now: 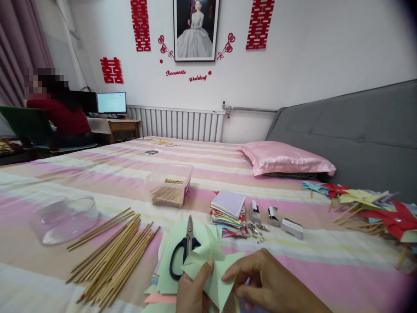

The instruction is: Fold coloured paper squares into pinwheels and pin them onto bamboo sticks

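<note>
A pale green paper pinwheel (221,271), its corners partly folded in, is held low in front of me. My left hand (193,289) pinches it, thumb on top near the middle. My right hand (257,278) is at its right side, index finger on a paper flap; the fingers are curled and their undersides are hidden. Just behind, scissors (186,250) with dark handles lie on a stack of green paper sheets (167,261). Farther back stands a pile of coloured paper squares (228,208), with small metal pins (257,228) beside it.
Many wooden sticks (114,256) lie at the left, near a clear plastic bag (65,217). A clear box (172,187) holds more sticks. Small boxes (273,216) stand right of the paper pile. Finished pinwheels (391,217) lie far right, by a pink pillow (286,158). A person (61,113) sits back left.
</note>
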{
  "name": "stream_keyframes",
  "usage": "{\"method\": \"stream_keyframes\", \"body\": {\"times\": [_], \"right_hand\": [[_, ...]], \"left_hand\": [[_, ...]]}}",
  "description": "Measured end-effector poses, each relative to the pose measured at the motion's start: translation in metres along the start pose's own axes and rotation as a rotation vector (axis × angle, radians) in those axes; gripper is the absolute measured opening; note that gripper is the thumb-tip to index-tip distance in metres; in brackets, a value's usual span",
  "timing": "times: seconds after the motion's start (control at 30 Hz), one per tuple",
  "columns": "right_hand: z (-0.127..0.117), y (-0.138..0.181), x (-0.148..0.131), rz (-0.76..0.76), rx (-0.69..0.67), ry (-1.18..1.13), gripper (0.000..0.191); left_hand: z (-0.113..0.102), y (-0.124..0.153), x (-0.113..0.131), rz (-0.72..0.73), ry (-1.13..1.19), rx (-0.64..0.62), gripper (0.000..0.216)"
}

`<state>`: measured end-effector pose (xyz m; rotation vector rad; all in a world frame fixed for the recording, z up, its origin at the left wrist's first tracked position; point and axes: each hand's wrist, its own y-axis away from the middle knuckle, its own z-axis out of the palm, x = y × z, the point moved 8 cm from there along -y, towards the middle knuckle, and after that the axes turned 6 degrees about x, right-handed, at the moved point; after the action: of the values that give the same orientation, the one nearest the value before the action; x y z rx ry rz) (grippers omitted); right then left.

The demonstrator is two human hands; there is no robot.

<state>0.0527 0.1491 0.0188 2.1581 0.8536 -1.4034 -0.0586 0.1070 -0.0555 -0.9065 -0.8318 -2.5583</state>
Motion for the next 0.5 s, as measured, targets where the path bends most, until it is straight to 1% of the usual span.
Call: {"method": "stream_keyframes", "body": {"times": [0.1, 0.2, 0.33, 0.5], "right_hand": [[0.001, -0.002, -0.003, -0.024, 0.029, 0.006, 0.032], [0.002, -0.005, -0.006, -0.028, 0.06, 0.009, 0.023], [0.0, -0.011, -0.009, -0.019, 0.128, -0.004, 0.012], [-0.003, -0.015, -0.004, 0.015, 0.212, 0.018, 0.013]], "left_hand": [[0.001, 0.0, -0.001, -0.011, 0.007, -0.017, 0.028], [0.002, 0.0, 0.0, 0.016, -0.03, -0.04, 0.023], [0.003, 0.001, 0.0, 0.028, -0.039, -0.036, 0.024], [0.0, -0.001, -0.001, 0.038, -0.041, -0.02, 0.023]]}}
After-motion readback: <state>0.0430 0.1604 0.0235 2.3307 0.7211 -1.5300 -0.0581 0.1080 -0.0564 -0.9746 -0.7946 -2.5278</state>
